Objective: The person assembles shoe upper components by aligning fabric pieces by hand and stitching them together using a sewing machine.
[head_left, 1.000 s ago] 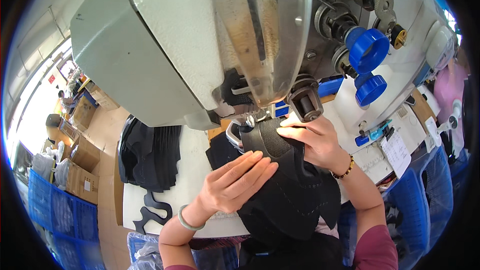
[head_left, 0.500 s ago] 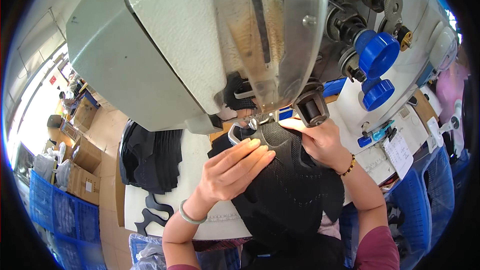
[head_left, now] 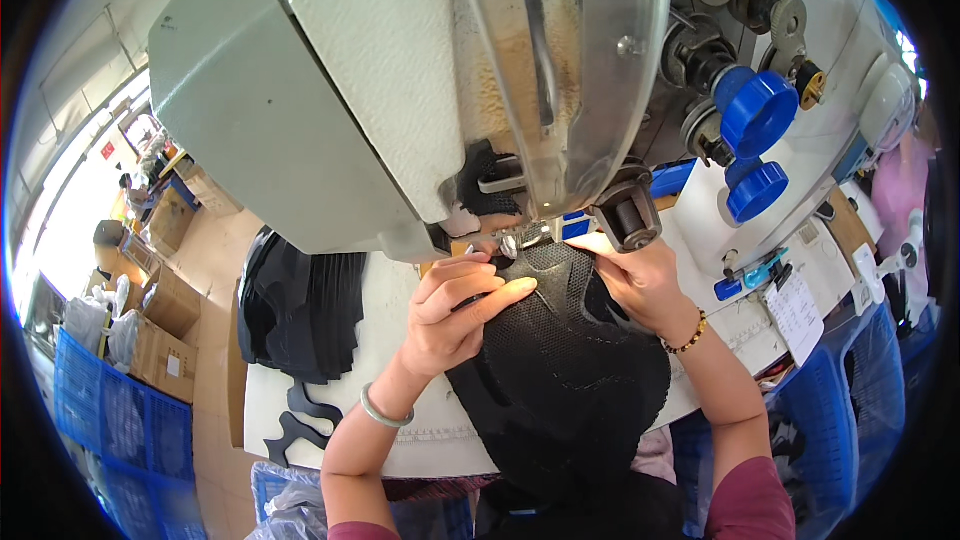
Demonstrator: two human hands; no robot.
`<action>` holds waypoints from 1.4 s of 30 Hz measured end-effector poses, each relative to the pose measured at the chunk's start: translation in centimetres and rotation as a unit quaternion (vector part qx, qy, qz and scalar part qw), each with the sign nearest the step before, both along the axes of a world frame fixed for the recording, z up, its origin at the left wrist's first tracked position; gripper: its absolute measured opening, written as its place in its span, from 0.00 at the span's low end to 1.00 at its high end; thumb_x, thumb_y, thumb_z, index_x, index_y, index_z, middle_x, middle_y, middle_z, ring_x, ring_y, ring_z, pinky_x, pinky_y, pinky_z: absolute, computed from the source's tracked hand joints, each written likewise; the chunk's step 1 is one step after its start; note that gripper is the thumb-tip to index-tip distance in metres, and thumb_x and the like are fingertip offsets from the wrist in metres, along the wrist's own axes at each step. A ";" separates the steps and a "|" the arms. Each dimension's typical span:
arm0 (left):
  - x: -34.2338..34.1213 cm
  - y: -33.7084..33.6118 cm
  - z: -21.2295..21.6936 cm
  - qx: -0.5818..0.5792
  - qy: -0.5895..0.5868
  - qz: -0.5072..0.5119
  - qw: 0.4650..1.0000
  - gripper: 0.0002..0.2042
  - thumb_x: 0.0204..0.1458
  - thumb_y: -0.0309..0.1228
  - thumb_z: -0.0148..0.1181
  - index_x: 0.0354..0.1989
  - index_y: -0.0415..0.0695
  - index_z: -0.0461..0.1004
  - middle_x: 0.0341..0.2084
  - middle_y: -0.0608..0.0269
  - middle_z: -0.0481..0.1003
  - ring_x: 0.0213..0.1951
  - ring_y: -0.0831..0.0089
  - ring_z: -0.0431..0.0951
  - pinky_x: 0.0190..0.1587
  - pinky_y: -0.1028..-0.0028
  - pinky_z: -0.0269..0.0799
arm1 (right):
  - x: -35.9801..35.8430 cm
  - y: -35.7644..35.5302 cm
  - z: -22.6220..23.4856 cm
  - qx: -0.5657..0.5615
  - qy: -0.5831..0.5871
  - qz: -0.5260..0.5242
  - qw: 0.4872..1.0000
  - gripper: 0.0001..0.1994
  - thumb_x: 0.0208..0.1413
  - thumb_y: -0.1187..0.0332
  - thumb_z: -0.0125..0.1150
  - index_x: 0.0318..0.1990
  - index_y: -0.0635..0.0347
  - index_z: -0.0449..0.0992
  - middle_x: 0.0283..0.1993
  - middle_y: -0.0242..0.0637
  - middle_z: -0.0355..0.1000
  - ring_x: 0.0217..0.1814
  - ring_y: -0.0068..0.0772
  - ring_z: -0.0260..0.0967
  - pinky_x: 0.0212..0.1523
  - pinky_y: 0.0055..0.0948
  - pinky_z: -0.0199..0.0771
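Note:
A black mesh shoe upper (head_left: 560,340) lies under the presser foot (head_left: 510,243) of a grey sewing machine (head_left: 270,110), its lower part spreading toward my lap. My left hand (head_left: 455,310) pinches its left edge close to the foot, fingers bent and thumb on the mesh. On the far side of the piece, my right hand (head_left: 640,285) grips the right edge, fingertips partly hidden near the machine. The needle's tip cannot be made out behind the clear guard (head_left: 560,140).
A stack of black cut pieces (head_left: 305,310) sits left on the white table (head_left: 400,450), with curved black strips (head_left: 300,425) before it. Blue knobs (head_left: 755,110) jut from the machine at right. A paper sheet (head_left: 795,310) and blue crates (head_left: 815,420) are farther right.
The upper has turned and shifted under the foot, baring more mesh beside it. My left hand's fingers have gone from stretched flat to curled at the edge; my right hand keeps its grip.

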State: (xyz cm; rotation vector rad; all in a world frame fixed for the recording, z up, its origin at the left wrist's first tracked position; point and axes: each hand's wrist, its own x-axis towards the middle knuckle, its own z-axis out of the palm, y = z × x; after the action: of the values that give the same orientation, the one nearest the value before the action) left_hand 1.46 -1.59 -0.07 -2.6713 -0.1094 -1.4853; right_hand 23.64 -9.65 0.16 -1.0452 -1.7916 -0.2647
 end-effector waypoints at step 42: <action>0.6 -6.0 7.0 -0.088 0.212 0.139 0.963 0.18 0.44 0.31 0.64 0.42 0.33 0.72 0.36 0.59 0.70 0.41 0.63 0.73 0.42 0.71 0.73 | 0.7 -0.9 1.1 0.072 -0.128 -0.093 0.985 0.19 0.40 0.77 0.60 0.42 0.46 0.80 0.43 0.28 0.73 0.44 0.34 0.65 0.47 0.35 0.55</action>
State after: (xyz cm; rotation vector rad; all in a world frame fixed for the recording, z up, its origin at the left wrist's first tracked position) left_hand 2.05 -7.60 6.92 -2.8894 -0.5831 -0.8402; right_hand 24.35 -10.58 1.27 -1.1158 -1.8694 -0.6594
